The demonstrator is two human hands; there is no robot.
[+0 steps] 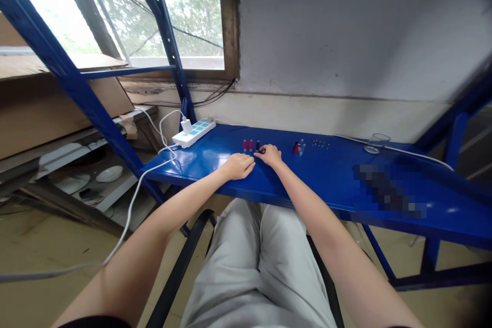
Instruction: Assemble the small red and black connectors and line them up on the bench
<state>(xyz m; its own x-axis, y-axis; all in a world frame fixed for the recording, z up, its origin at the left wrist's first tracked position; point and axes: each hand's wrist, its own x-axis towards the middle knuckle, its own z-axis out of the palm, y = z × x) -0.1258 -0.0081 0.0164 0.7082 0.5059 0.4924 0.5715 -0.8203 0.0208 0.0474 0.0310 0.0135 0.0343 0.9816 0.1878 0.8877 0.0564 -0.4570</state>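
Note:
On the blue shelf top, my left hand rests near the front edge, palm down, its fingers together; what lies under them, if anything, is hidden. My right hand is just right of it, fingers curled round a small dark piece too small to name. Beyond my hands, two red pieces and a black piece stand in a row. Farther right are a red and black piece and a few clear pieces. Several tiny metallic bits lie beyond those.
A white power strip with a plug and cable sits at the shelf's left end. A clear glass stands at the back right. A blurred dark object lies at the right. Blue posts rise at the left.

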